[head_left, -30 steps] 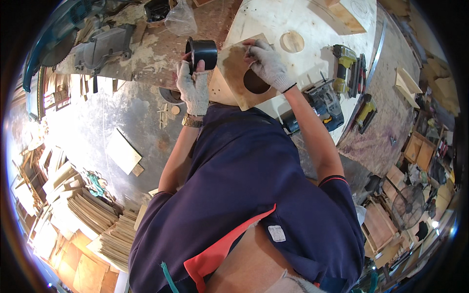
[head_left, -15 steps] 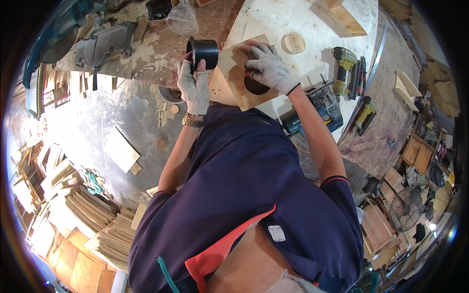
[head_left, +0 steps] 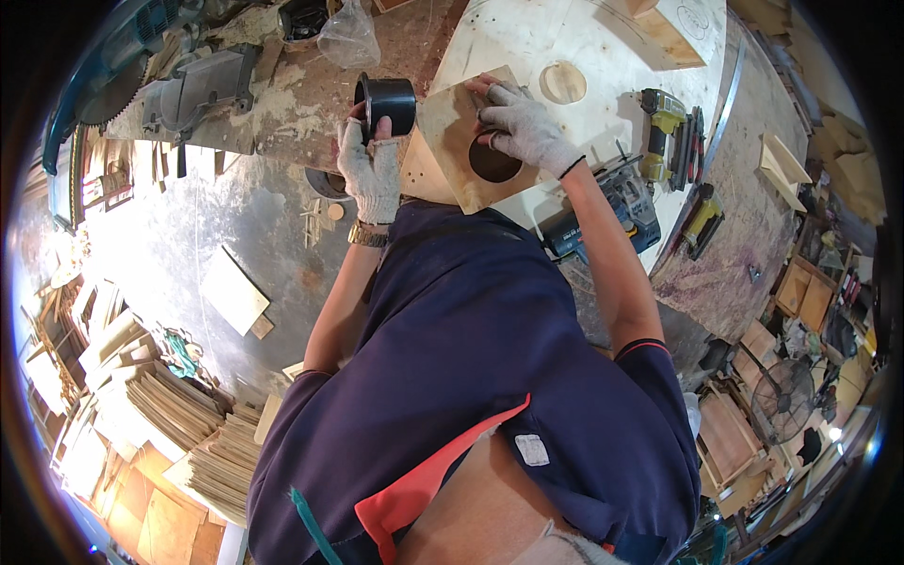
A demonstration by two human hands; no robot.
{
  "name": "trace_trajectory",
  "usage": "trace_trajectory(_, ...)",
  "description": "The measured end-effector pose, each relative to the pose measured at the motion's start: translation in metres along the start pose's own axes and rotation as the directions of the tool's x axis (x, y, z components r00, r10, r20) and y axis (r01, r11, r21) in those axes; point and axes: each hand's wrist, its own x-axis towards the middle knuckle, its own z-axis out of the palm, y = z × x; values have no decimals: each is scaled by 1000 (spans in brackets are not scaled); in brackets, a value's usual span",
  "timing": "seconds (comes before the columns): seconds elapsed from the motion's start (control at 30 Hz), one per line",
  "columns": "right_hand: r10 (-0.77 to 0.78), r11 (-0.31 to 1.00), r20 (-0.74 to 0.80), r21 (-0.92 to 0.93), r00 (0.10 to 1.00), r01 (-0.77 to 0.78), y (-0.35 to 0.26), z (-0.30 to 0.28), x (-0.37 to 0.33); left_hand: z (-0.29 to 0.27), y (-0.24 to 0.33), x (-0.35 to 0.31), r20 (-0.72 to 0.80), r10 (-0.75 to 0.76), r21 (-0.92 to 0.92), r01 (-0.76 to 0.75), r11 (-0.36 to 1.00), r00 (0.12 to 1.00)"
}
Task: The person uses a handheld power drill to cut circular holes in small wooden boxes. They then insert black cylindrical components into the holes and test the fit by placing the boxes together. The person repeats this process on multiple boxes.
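Note:
My left hand (head_left: 370, 169), in a white glove with bare fingertips, is closed on a short black flanged tube (head_left: 389, 105), its wide rim turned left. The tube hangs just left of a square plywood panel (head_left: 443, 127) with a round hole (head_left: 495, 158) cut through it. My right hand (head_left: 527, 132), gloved too, grips that panel at its upper right side, with bent fingers near the hole. Under the panel lies a large pale plywood board (head_left: 508, 42). Beside my right wrist rests a blue and grey jigsaw (head_left: 612, 212).
A round wooden disc (head_left: 563, 83) and a wooden box (head_left: 664, 36) are on the board. Yellow nail guns (head_left: 665, 141) lie to the right. At far left stand a saw with a toothed blade (head_left: 118, 89) and a grey metal vise (head_left: 202, 85). Stacked wood strips (head_left: 169, 405) fill the lower left.
My left hand and the black tube have shifted slightly left. My right hand has slid a little right on the panel, uncovering more of the hole.

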Motion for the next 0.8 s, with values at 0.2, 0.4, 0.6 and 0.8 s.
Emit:
trace_trajectory(0.2,306,898,-134,370,942,-239,4,-2,1,3,-4,-1,-3,-9,-14,9,1000,1000)
trace_trajectory(0.4,581,809,-350,348,735,-474,2,-29,-25,2,-7,-2,-25,-30,-75,28,997,999)
trace_trajectory(0.6,640,745,-241,-41,730,-666,-49,-10,-59,5,0,-2,35,40,-24,-39,999,999)
trace_trajectory(0.8,607,717,-399,-99,688,-690,-64,24,-69,9,7,1,84,91,7,-92,996,992)
